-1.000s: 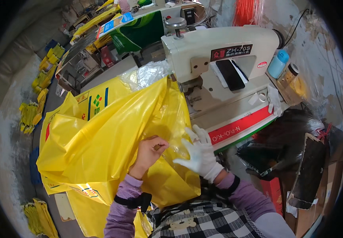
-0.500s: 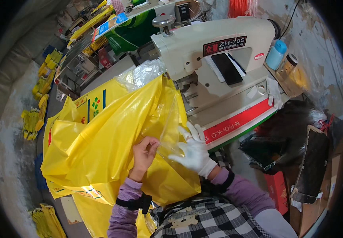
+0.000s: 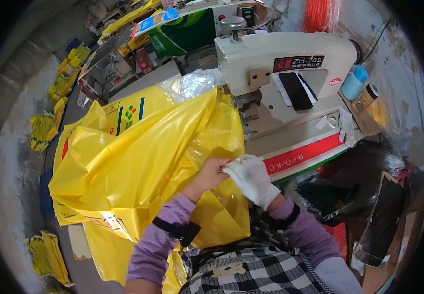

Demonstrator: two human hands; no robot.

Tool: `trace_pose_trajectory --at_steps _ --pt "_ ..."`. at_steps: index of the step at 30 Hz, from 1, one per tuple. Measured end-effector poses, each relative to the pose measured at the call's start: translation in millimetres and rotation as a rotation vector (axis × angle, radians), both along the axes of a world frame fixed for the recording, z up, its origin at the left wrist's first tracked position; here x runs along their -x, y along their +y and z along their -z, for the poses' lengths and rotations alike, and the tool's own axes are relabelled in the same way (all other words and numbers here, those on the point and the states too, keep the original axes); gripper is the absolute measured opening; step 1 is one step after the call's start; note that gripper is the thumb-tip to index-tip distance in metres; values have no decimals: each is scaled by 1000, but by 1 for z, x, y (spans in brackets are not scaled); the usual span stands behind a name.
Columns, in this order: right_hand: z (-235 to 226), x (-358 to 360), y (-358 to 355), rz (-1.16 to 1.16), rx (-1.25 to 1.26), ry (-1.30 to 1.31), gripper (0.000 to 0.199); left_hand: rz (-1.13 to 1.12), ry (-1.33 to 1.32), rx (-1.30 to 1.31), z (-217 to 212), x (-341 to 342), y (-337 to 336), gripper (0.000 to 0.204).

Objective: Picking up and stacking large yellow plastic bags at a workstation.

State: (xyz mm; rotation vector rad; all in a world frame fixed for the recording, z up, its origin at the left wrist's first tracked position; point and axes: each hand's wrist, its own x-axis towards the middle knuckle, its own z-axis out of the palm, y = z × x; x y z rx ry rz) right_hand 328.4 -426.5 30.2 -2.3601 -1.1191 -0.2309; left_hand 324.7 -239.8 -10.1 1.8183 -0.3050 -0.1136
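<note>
A big yellow woven bag (image 3: pixel 138 166) lies spread over the work table, its mouth edge running from the sewing machine toward me. A clear plastic liner (image 3: pixel 199 153) shows at that mouth. My bare left hand (image 3: pixel 211 173) is closed in a pinch on the liner's edge. Against its fingertips, my right hand (image 3: pixel 253 180) in a white glove curls closed on the same edge; the exact pinch point is mostly hidden by the fingers. Just beyond my hands stands the cream bag-sewing machine (image 3: pixel 295 54), its needle area beside the bag's upper corner.
A black phone (image 3: pixel 295 91) rests on the machine bed, with a blue bottle (image 3: pixel 354 83) and a lidded jar (image 3: pixel 365 97) to its right. Crumpled clear plastic (image 3: pixel 192 85) lies behind the bag. Dark plastic sacks (image 3: pixel 364 169) fill the right side. Yellow bundles (image 3: pixel 50 255) sit at left.
My gloved right hand had its fingers spread and has now closed against my left fingertips. My left hand has moved right and slightly away from me. The whole view has shifted a little.
</note>
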Motion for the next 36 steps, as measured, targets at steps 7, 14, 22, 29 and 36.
trace_pose_trajectory --at_steps 7,14,22,29,36 --pt "36 88 -70 -237 -28 25 41 -140 286 109 24 -10 -7 14" --pt "41 108 -51 -413 -75 376 27 -296 54 -501 10 -23 -24 36" --pt "43 125 -75 -289 -371 852 25 -324 162 -750 8 -28 -36 51" --pt "30 128 -95 -196 -282 822 23 -471 158 -670 -29 -11 -50 38" --pt "41 60 -87 -75 -273 736 26 -260 -476 -782 -119 121 8 52"
